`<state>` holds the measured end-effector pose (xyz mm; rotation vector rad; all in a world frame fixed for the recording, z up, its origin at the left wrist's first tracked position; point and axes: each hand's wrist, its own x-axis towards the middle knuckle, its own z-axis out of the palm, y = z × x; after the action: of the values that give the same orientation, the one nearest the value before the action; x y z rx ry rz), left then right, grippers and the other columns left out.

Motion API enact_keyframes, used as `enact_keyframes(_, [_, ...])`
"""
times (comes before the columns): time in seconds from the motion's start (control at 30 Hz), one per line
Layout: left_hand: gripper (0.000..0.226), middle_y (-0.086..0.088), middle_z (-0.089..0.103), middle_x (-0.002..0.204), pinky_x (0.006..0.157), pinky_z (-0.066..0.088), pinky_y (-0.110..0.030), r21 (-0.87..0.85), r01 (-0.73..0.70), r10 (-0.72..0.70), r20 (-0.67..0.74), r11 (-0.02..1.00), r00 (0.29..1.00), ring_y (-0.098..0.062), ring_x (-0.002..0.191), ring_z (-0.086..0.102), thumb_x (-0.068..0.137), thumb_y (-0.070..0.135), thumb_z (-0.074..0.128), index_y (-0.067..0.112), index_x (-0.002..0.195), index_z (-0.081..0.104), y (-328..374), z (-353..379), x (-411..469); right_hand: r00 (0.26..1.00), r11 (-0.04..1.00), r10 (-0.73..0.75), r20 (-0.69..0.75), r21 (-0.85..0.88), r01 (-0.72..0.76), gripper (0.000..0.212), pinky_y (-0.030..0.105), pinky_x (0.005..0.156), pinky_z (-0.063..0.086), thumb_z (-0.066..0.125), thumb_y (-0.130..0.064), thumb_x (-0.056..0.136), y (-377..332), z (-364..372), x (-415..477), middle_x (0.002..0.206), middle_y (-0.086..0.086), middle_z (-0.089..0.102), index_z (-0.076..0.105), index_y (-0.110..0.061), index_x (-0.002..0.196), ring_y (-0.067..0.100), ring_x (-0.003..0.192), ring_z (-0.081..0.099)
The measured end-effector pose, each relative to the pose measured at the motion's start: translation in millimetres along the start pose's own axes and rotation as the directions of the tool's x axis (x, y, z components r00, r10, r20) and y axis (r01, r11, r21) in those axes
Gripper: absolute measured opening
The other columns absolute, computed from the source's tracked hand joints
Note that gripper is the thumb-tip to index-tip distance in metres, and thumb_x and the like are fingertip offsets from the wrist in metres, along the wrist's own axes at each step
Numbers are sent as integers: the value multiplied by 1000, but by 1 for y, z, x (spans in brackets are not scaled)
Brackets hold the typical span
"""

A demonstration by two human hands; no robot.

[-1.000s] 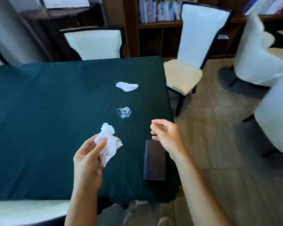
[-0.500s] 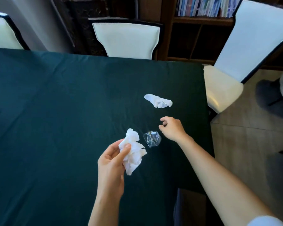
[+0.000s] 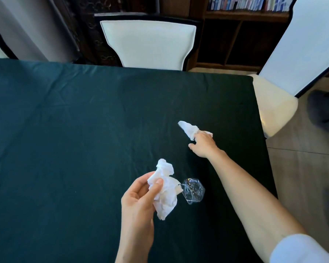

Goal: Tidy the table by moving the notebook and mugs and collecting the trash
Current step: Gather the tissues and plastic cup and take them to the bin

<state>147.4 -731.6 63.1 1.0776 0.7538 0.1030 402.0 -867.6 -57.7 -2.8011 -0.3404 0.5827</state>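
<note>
My left hand (image 3: pixel 139 200) holds a crumpled white tissue (image 3: pixel 164 190) above the near part of the dark green table (image 3: pixel 65 139), pinched between thumb and fingers. A crushed clear plastic cup (image 3: pixel 193 190) lies on the cloth just to the right of that tissue. Farther back and right, my right hand (image 3: pixel 203 144) reaches out and its fingers close on a second crumpled white tissue (image 3: pixel 188 129) that rests on the table. No notebook or mugs are in view.
A white chair with dark trim (image 3: pixel 148 40) stands at the table's far edge. Another white chair (image 3: pixel 281 92) sits at the right side, over the wooden floor (image 3: pixel 302 168). A dark bookshelf (image 3: pixel 235 35) with books is behind.
My right hand moved forward past the plastic cup and took hold of the far tissue. The view shifted closer over the table. My left hand kept its tissue.
</note>
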Motion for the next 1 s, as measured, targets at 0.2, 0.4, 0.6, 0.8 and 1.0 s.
enact_keyframes(0.2, [34,-12,81,99,66,61,-29,-37,-37,39,50,999,998,-20,82,77,78,20,73,10,111,78,9,-5,8,999,975,-26,-31,218,32,17,45,81,61,62,-8,85,-9,-22,-35,92,18,78,78,-2,82,37,93,72])
enact_keyframes(0.4, [26,-10,80,116,91,56,-41,94,-64,44,199,994,979,-29,107,75,84,15,79,8,108,80,11,2,7,815,564,-482,320,826,9,23,29,75,61,74,8,87,-44,-62,-119,97,21,76,72,-2,107,22,85,72])
enact_keyframes(0.6, [17,-13,82,100,79,59,-33,78,-35,30,65,996,997,-24,90,77,91,2,72,5,104,81,2,1,-17,780,380,-517,353,911,-161,21,30,79,60,62,-7,99,-42,-45,-141,110,15,72,73,-9,117,22,90,69])
enact_keyframes(0.8, [16,-14,82,99,71,62,-27,32,-65,65,10,997,998,-20,84,77,93,5,69,6,106,79,5,-12,-59,922,996,-82,377,72,60,67,49,125,24,59,-31,94,7,29,-131,173,13,8,37,-30,157,35,159,6])
enact_keyframes(1.0, [15,-14,81,98,70,59,-28,45,-139,142,-68,989,987,-20,82,76,93,6,69,8,104,79,-7,-19,-109,987,990,-122,108,79,114,28,32,93,48,69,-26,83,29,50,-178,116,4,64,70,-22,111,29,119,59])
